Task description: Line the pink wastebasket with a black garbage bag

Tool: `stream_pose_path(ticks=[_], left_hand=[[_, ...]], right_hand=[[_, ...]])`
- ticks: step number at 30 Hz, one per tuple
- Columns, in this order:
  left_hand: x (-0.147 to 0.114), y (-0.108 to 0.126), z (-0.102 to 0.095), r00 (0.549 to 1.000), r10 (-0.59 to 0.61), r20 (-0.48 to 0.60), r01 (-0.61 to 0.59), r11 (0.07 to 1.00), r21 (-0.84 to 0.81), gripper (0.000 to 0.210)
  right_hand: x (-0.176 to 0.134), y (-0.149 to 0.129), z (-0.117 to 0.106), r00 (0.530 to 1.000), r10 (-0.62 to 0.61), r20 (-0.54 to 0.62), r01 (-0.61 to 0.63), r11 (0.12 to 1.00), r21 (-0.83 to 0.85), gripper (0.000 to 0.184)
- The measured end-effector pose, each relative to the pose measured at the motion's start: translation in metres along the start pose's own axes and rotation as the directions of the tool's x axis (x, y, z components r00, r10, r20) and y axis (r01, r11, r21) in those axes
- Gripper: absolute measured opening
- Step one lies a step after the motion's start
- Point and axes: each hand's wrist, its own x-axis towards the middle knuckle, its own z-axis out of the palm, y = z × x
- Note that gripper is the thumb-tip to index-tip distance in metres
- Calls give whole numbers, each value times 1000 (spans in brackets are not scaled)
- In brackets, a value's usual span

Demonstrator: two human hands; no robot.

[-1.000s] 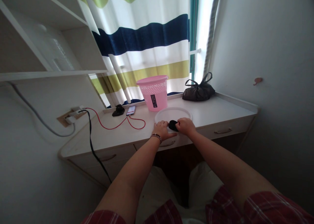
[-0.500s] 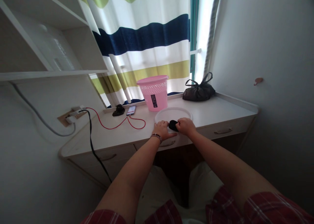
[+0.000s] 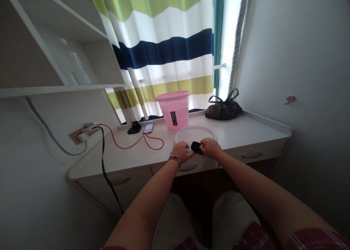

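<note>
A round white basin [image 3: 195, 131] stands at the front edge of the desk, its near rim partly covered by my hands. My left hand [image 3: 181, 152], with a beaded bracelet at the wrist, is closed on the near-left side of that rim, thumb stretched to the right. Between the two hands is a small, soft-looking black cloth [image 3: 196, 147]; its exact kind cannot be made out. The fingers of my right hand [image 3: 211, 147] are wrapped round the cloth's right end, over the basin's near-right rim.
Behind the basin stands a pink basket [image 3: 176, 115]. A tied black plastic bag [image 3: 223, 110] sits at the back right. On the left lie a small black bundle [image 3: 134, 127] and a phone [image 3: 148, 128] on a red cable [image 3: 131, 146]. A shelf [image 3: 62, 86] overhangs the desk's left side.
The view has tilted up slightly, so everything sits lower in it. My left hand's fingers have curled in more. The black cloth stays in my right hand.
</note>
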Motion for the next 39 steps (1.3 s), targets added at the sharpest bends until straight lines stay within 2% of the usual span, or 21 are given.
stream_pose_path(ticks=[4, 7, 12, 17, 22, 26, 32, 36, 39], left_hand=[[-1, 1, 0, 998, -64, -16, 64, 998, 14, 48], [-2, 3, -1, 998, -67, -21, 67, 997, 26, 45], [-5, 6, -5, 1000, -30, -5, 31, 999, 10, 36], [-7, 1, -10, 995, 62, 80, -52, 991, -120, 29], [-5, -5, -9, 994, 32, 108, -14, 986, -166, 32], [-1, -6, -7, 995, 12, 100, 5, 987, -163, 40], [2, -5, -6, 994, -54, 100, 67, 989, -135, 46], [4, -5, -2, 993, -81, 82, 91, 987, -133, 50], [5, -5, 1, 993, -67, 94, 79, 988, -133, 54]], right_hand=[[1, 22, -3, 998, -45, 34, 45, 999, -4, 25], [1, 25, -4, 998, -9, 55, 11, 1000, -29, 27], [-2, 3, -2, 994, 94, 50, -91, 994, -58, 34], [0, -15, -3, 984, 151, 90, -147, 988, -44, 38], [7, -20, -5, 964, 221, 149, -218, 975, -36, 41], [8, -25, -4, 961, 234, 148, -232, 972, -29, 42], [4, -21, -4, 983, 155, 98, -154, 988, -9, 38], [0, 9, -9, 996, 40, 78, -40, 999, -2, 32], [-3, 29, -12, 997, 10, 78, -10, 1000, -5, 31]])
